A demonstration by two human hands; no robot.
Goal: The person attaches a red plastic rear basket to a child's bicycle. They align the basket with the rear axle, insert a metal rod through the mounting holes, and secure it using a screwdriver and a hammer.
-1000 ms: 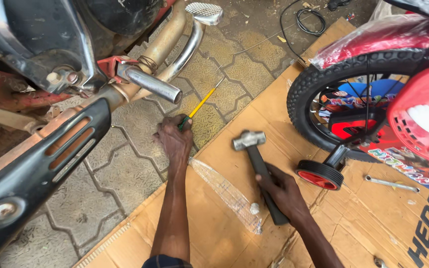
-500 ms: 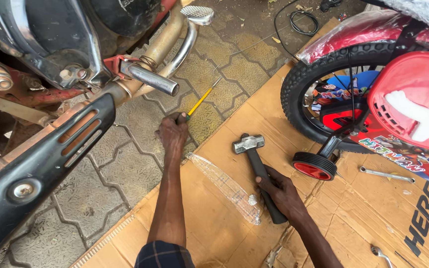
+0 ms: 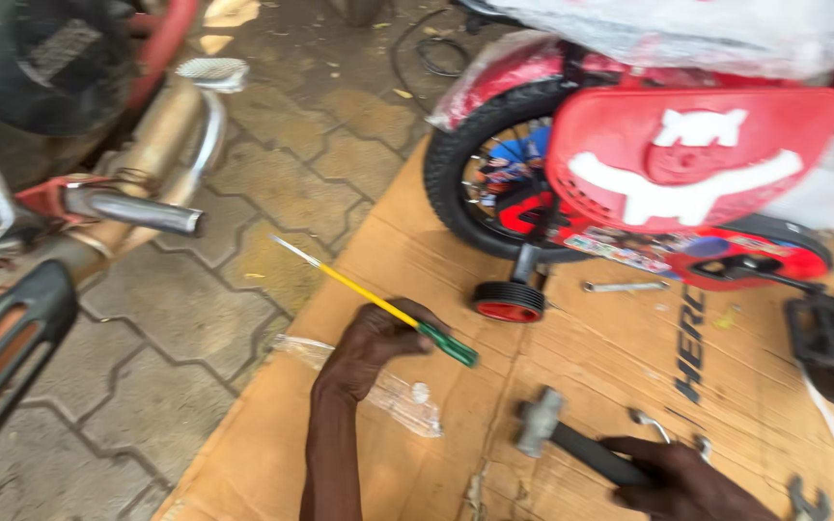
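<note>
We see only our own two arms, both entering from the lower edge of the frame. Our left hand (image 3: 374, 345) and its forearm are bare, with no sleeve, glove, watch or ring showing. Our right hand (image 3: 673, 473), at the lower right, is bare too, its wrist cut off by the frame edge. Neither hand shows any marking.
</note>
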